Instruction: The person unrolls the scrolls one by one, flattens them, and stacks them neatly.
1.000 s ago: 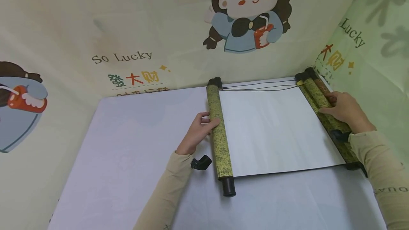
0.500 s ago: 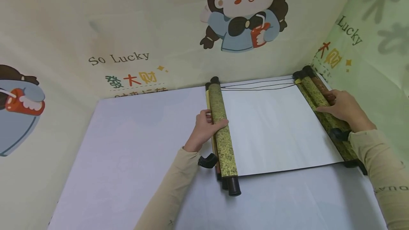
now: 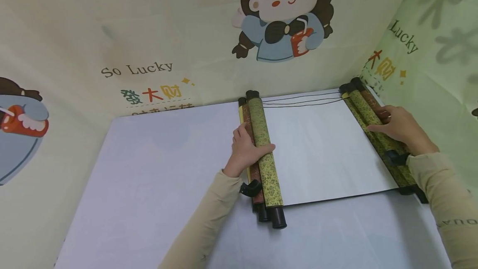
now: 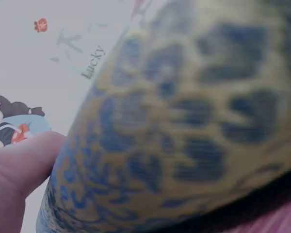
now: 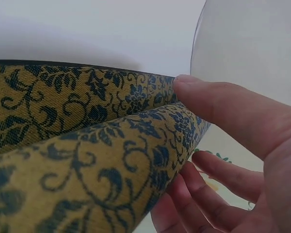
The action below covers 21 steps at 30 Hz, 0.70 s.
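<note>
On the white table lies a scroll with a blank white sheet (image 3: 321, 148) stretched between rolled ends. At its left end is a yellow-green patterned roll (image 3: 271, 177) with black knobs, beside a brown roll (image 3: 256, 173). My left hand (image 3: 244, 152) grips the patterned roll, thumb across its top, fingers over the brown roll's side. At the right end, patterned rolls (image 3: 366, 109) lie beside a brown roll (image 3: 373, 96); my right hand (image 3: 403, 130) holds them, thumb on top. Blue floral cloth (image 5: 126, 165) shows closely in the right wrist view.
Thin dark cords (image 3: 306, 105) run between the rolls' far ends. A printed cloth wall (image 3: 201, 36) rises behind the table, and another (image 3: 444, 78) on the right. The table's white surface (image 3: 160, 169) extends to the left.
My left hand has moved right and turned the patterned roll over, its thumb sliding rightward. A brown roll and yellow edge now show at its left. My right hand stays almost still.
</note>
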Motion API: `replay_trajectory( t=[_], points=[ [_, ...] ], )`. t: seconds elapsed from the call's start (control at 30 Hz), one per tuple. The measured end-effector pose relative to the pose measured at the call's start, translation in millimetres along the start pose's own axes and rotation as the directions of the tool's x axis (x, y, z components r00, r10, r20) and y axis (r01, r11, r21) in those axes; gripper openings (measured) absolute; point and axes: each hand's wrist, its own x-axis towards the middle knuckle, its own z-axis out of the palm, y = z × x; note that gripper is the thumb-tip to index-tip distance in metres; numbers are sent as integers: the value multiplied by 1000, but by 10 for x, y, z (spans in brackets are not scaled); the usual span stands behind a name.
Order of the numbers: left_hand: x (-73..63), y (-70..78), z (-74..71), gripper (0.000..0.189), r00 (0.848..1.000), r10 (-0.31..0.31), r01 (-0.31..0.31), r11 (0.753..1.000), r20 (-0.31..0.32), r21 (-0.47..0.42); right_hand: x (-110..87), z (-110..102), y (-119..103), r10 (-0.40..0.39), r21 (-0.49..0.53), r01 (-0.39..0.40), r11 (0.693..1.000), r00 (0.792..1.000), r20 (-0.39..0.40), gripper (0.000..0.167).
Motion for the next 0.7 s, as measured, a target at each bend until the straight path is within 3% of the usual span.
replay_trajectory(
  t=[0.33, 0.53, 0.7],
  points=[
    [-1, -10, 117, 110, 998, 47, -42, 993, -42, 111, -44, -15, -53, -11, 20, 11, 1000, 1000, 19, 75],
    [1, -79, 109, 109, 999, 11, -6, 995, -48, 100, -47, 19, -106, -56, -8, 56, 998, 998, -13, 70],
    [18, -151, 47, 104, 999, 15, -13, 998, -41, 54, -56, 21, -141, -61, -29, 61, 998, 998, -17, 67]
  ],
)
